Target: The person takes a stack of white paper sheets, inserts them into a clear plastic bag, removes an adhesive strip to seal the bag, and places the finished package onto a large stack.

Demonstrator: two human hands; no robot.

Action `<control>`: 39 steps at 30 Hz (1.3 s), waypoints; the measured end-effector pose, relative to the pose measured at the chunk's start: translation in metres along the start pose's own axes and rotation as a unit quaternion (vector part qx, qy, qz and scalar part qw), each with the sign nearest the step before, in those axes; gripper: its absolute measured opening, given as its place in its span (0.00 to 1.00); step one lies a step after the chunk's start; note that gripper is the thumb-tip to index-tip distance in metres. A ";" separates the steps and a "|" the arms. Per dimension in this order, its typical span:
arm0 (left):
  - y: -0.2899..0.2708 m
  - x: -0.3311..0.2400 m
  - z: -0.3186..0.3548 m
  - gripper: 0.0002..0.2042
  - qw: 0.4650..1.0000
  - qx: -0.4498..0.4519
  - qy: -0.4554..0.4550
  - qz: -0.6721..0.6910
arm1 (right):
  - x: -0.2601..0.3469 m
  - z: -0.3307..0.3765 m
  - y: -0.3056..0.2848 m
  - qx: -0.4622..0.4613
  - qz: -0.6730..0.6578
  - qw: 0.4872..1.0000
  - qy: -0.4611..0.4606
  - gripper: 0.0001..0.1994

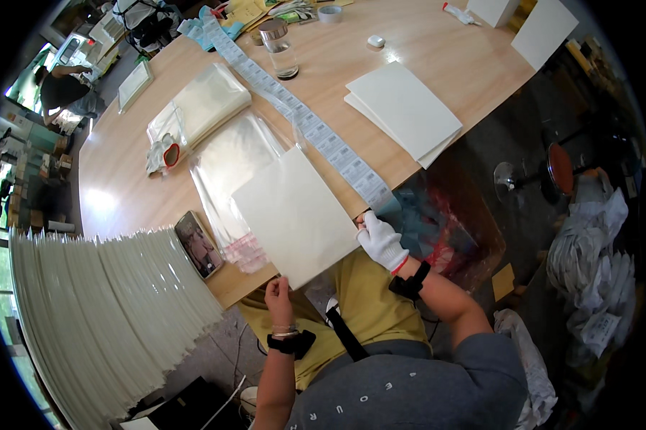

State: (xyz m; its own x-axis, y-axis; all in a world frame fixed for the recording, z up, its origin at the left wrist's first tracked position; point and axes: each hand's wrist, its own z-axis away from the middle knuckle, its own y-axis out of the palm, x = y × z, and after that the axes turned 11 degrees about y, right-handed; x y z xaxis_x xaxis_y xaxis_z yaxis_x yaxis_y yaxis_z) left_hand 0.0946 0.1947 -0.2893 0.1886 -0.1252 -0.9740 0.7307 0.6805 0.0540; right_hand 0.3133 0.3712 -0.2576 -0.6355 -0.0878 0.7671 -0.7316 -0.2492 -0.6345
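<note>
Pinching the near corner of a white sheet (298, 215) with the bare left hand (279, 297), the gloved right hand (382, 242) apart at its right corner, whose grip I cannot tell from here, the sheet partly over clear plastic bags (230, 161) on the counter (481, 79), a label strip (330, 143) just beyond.

A wide fisheye view is taken from head height, aimed steeply down; the wearer's torso (416, 390) is caught close at six o'clock, the table (473, 64) reaching farther toward twelve.
</note>
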 end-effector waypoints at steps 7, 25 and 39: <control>-0.008 -0.003 0.021 0.12 0.982 0.020 -0.140 0.127 | -0.024 0.005 -0.023 -0.140 -0.108 0.984 -0.004 0.10; 0.199 -0.070 -0.053 0.14 0.894 0.330 -0.263 0.154 | -0.004 -0.028 -0.113 0.025 0.096 0.959 -0.265 0.14; 0.200 -0.063 -0.056 0.16 0.889 0.310 -0.277 0.191 | 0.030 -0.028 -0.115 0.017 0.057 0.980 -0.190 0.07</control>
State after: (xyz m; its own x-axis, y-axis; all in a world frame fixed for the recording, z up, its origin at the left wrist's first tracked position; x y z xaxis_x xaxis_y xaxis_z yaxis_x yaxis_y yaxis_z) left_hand 0.1917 0.3791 -0.2300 0.6696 -0.4244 -0.6095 0.7326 0.2428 0.6358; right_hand 0.3718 0.4244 -0.1641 -0.5700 -0.4691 0.6746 -0.6482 -0.2479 -0.7200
